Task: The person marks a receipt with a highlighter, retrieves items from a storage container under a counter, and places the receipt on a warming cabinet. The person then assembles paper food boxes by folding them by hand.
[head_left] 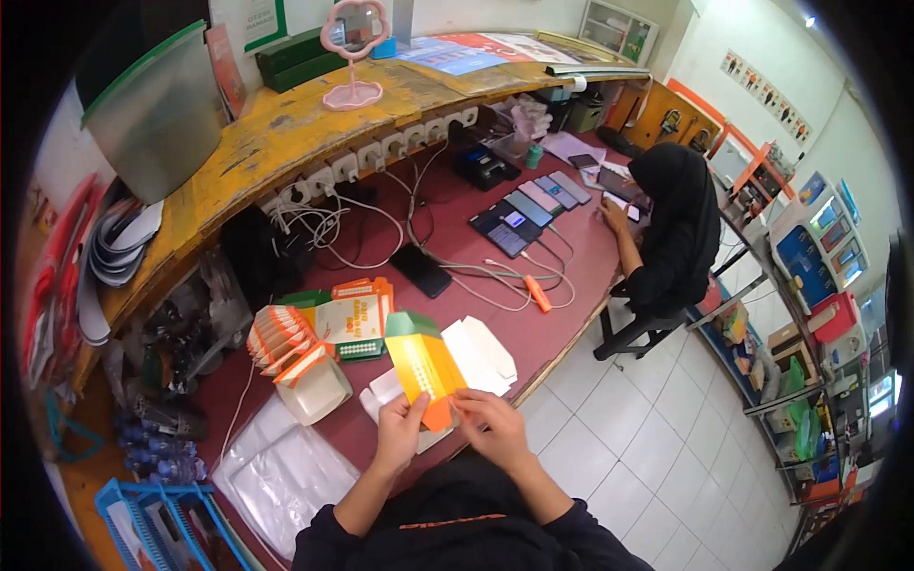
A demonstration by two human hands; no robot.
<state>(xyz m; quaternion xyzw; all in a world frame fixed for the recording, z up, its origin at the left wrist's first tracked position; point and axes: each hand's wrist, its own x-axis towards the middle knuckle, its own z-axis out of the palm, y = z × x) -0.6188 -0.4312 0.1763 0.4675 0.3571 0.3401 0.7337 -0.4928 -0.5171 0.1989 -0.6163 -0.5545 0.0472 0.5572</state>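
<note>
My left hand grips the lower left edge of an unfolded cardboard box, yellow and orange with a green end panel. At its right edge, the fingers of my right hand pinch the carton's lower flap. The box is tilted up above the table, partly open. Behind it lie white-sided flat cartons, partly covered by it. To the left are a stack of nested orange-and-white boxes and printed flat boxes in green, orange and cream.
Clear plastic bags lie left of my hands, beside a blue rack. Beyond the cartons are a black phone, tangled cables and a row of phones. A co-worker sits at the table's far right, handling a phone.
</note>
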